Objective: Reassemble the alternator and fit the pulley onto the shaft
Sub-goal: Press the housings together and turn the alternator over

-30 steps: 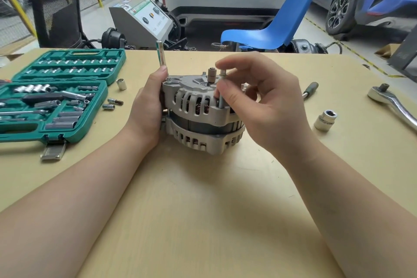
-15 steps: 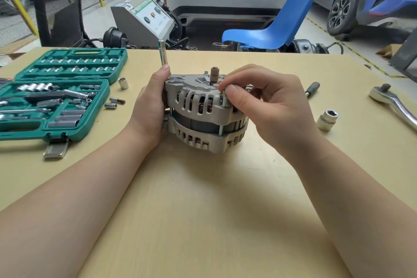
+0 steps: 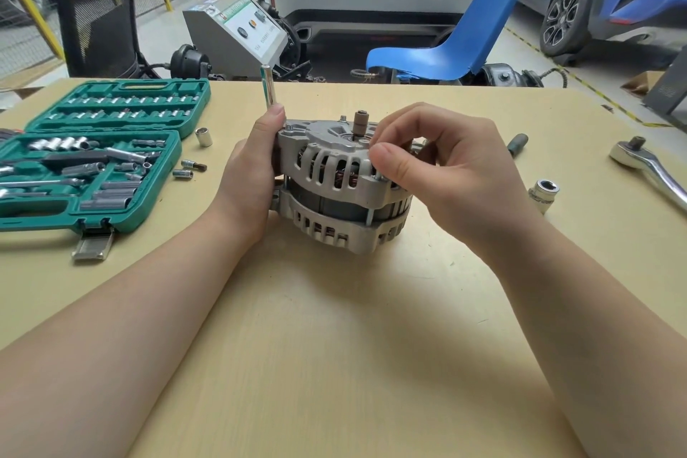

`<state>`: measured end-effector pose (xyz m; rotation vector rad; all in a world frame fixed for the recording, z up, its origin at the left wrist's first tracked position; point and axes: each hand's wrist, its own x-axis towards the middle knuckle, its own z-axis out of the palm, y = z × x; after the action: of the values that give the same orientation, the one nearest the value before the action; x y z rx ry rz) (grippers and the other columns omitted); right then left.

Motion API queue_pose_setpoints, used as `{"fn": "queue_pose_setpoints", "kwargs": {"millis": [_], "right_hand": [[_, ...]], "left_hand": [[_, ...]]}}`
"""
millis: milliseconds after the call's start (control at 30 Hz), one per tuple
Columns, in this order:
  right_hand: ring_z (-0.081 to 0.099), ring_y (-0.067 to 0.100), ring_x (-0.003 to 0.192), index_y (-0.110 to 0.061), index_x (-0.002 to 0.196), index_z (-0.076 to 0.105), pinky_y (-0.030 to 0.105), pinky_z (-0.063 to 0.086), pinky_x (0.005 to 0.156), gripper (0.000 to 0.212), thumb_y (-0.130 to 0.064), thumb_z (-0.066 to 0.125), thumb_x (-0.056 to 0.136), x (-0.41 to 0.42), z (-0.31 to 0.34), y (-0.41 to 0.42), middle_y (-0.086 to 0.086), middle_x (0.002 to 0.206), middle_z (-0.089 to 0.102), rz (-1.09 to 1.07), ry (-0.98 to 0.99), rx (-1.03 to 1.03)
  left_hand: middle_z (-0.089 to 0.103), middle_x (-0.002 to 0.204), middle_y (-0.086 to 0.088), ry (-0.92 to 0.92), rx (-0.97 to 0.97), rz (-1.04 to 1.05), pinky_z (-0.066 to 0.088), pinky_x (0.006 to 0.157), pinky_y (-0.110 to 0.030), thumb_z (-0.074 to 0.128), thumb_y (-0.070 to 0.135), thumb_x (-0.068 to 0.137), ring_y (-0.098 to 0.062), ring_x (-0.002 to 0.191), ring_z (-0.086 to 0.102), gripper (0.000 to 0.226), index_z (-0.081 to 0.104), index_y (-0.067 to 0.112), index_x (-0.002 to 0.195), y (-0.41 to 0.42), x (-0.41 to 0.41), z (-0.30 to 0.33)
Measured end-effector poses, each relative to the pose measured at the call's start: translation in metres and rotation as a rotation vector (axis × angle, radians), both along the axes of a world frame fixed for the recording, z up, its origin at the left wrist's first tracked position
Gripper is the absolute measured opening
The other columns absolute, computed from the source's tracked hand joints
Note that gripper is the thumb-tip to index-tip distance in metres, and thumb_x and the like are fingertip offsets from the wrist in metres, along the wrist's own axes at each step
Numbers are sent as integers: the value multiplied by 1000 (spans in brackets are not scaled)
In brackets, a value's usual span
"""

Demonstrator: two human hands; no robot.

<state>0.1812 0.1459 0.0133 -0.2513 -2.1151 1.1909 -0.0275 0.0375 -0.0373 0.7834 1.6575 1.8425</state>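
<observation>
Head view: alternator (image 3: pixel 344 184) stands shaft-up on the wooden surface (image 3: pixel 334 346), near the middle, between both hands. Left hand (image 3: pixel 249 175) wraps the left side of the housing, fingers curled behind it, and it seems to hold a slim metal rod (image 3: pixel 268 87) that sticks up past the thumb – exact grip on the rod hidden. Right hand (image 3: pixel 438 167) has thumb and forefinger pinched on the head of a through bolt (image 3: pixel 378 178) at the front-right ear of the upper housing; the bolt shank shows in the gap down to the lower housing. Progress, judged: both housing halves are stacked and a couple of bolt heads sit on top, so the body is mostly together – bolts look only hand-started, not wrenched. Shaft (image 3: pixel 360 121) is bare with just a small collar, no pulley on it, and no pulley can be made out anywhere in view. Left to do: seat and tighten bolts, then pulley. Open socket set (image 3: pixel 89 156), loose socket (image 3: pixel 543 191) and ratchet (image 3: pixel 648 164) lie to the sides.
</observation>
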Motion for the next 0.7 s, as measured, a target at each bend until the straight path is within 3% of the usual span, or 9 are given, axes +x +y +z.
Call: {"fn": "queue_pose_setpoints", "kwargs": {"millis": [100,400,567,700], "right_hand": [[68,16,94,-13,94,80,30,54,76,11,-20,71,94,4,1,5,1,103,75,44,10,-23],[64,26,115,-21,98,84,34,53,84,19,-17,65,96,7,0,12,0,116,72,115,-38,-75],[67,17,100,-22,87,81,26,52,76,6,-23,76,90,4,0,9,-1,107,73,70,-25,-89],[67,16,93,-25,92,80,31,53,75,6,-30,78,89,3,-3,7,-4,105,74,26,-4,-77]], "left_hand": [[80,118,-11,16,-1,-3,43,116,-64,46,74,95,-32,120,72,69,81,18,116,-1,1,0],[82,112,-5,39,-18,14,47,112,-60,46,75,93,-25,112,76,62,84,28,106,-2,2,1],[81,114,-7,26,-17,0,45,114,-62,48,76,93,-28,115,74,64,83,25,109,-2,1,1],[80,116,-10,6,-20,-14,42,117,-64,51,79,90,-31,119,73,67,83,23,111,-1,-2,0]]}}
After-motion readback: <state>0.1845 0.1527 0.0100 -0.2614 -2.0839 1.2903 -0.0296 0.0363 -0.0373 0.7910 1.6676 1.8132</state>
